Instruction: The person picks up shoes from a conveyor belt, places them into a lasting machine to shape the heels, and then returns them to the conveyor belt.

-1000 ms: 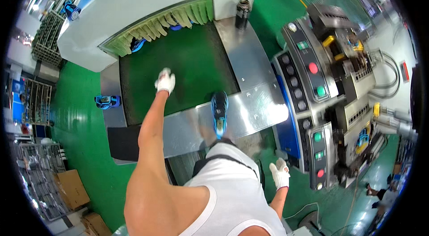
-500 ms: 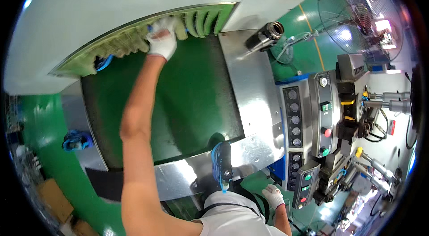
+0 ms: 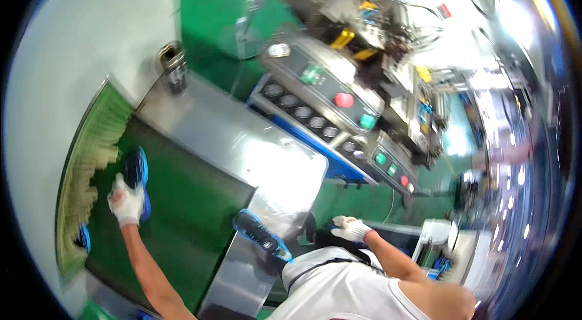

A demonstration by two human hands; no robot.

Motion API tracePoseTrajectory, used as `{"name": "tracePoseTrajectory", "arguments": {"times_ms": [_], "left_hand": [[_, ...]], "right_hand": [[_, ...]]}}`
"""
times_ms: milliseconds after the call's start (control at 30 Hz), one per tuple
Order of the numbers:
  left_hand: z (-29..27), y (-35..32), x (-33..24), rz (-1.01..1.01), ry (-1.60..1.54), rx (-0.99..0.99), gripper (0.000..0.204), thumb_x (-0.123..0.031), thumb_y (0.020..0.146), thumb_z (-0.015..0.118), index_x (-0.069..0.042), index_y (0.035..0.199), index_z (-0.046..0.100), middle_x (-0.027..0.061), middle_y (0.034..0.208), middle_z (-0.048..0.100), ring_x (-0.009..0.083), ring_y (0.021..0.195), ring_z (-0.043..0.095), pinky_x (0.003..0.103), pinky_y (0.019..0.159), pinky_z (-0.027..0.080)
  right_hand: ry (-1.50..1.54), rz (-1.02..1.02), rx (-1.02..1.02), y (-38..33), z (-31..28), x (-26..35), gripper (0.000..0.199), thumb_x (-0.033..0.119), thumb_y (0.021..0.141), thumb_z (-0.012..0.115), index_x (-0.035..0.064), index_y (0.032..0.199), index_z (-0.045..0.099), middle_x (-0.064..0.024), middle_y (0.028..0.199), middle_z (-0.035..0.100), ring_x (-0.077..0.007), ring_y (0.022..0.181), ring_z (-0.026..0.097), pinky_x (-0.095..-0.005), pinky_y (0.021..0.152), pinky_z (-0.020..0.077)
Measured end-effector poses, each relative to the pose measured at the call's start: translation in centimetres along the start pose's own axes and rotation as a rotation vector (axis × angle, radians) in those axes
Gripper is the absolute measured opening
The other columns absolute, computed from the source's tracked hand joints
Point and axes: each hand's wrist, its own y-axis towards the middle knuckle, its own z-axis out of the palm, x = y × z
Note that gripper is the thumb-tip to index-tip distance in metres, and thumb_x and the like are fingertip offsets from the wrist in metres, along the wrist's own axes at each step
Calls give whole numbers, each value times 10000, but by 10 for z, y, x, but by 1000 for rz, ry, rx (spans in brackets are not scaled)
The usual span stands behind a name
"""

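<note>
My left hand [image 3: 126, 201], in a white glove, is closed on a black shoe with blue edging [image 3: 134, 165]. That shoe is over the green conveyor belt [image 3: 182, 199], just out from the fringed curtain [image 3: 91, 162]. A blue part below my fingers seems to belong to it, though the hand covers the join. Another blue-edged shoe [image 3: 85, 239] shows partly beneath the curtain. A similar black and blue shoe [image 3: 262, 235] lies on the metal edge in front of me. My gloved right hand [image 3: 350, 228] is beside my waist, fingers loosely stretched, holding nothing visible.
A dark metal flask [image 3: 174, 68] stands on the steel side ledge [image 3: 206, 108]. Right of the ledge is a machine with a control panel [image 3: 321, 80] of coloured buttons and round dials. A pale machine wall [image 3: 79, 47] rises behind the curtain.
My view has swung to the right. My left hand has come back from the curtain and now has a shoe in it. My right hand stays near my waist.
</note>
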Motion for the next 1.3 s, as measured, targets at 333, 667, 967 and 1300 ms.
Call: {"name": "tracePoseTrajectory", "arguments": {"times_ms": [333,667,967,1300], "left_hand": [[-73,-210,-218,138,-663,361,524,-245,776,784,9,1194,596,128,1023,678,295,986,656,427,920,514],[-116,-253,-524,1042,-1031,911,630,-112,858,756,-15,1434,520,133,1429,604,287,1285,608,389,1098,469],[-110,-349,-872,1277,-942,803,662,-258,979,688,34,1506,417,212,1490,530,308,1372,538,410,1147,425],[34,-370,-1100,1017,-382,59,757,-325,816,734,80,1352,385,343,1311,554,485,1194,594,542,1022,481]], "right_hand": [[443,-271,-151,-33,-82,36,739,626,976,532,55,1445,553,-224,1440,582,-368,1339,554,-443,1122,425],[2229,-1043,585,-64,-140,-59,484,159,974,680,49,1425,545,-123,1360,652,-238,1166,671,-429,1013,562],[2127,-1324,-700,-120,-158,-253,1012,284,760,924,-2,1547,357,-129,1456,566,-264,1268,614,-429,1010,574],[2282,-576,-1193,-163,-85,-296,1100,313,675,922,-40,1554,363,-141,1495,522,-282,1328,545,-442,1123,452]]}}
